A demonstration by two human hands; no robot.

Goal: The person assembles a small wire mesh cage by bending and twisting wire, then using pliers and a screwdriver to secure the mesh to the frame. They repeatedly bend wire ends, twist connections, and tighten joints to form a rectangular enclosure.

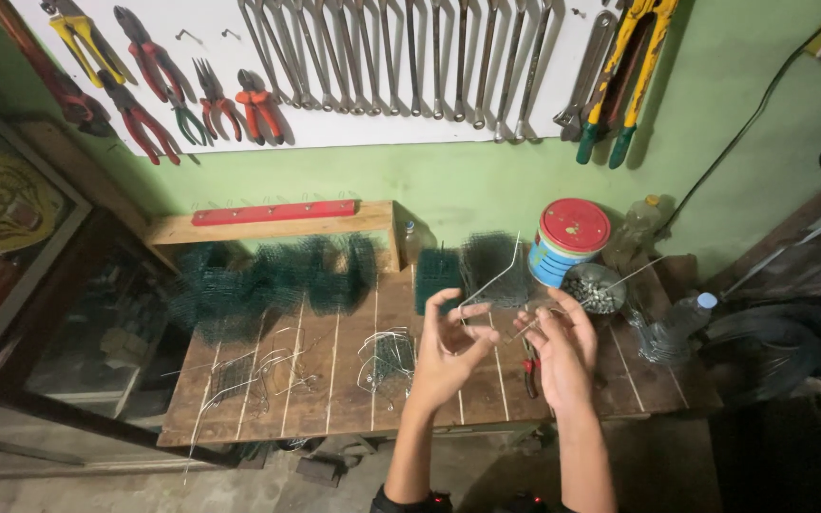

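A thin bent wire (494, 277) was held above the middle of the wooden desk (334, 380), rising toward the green mesh pieces (472, 269). The left hand (446, 350) was raised palm-up, its grip pinching the wire's lower end between thumb and fingertips. The right hand (563, 353) hovered just beside it, fingers curled and pinching another wire end (534, 325). A red-lidded tin (567, 239) stood behind.

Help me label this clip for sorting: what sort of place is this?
Probably a small home or backyard workshop. A white wall board hangs pliers and a row of wrenches above a wooden plank workbench, where both hands bend a thin wire.
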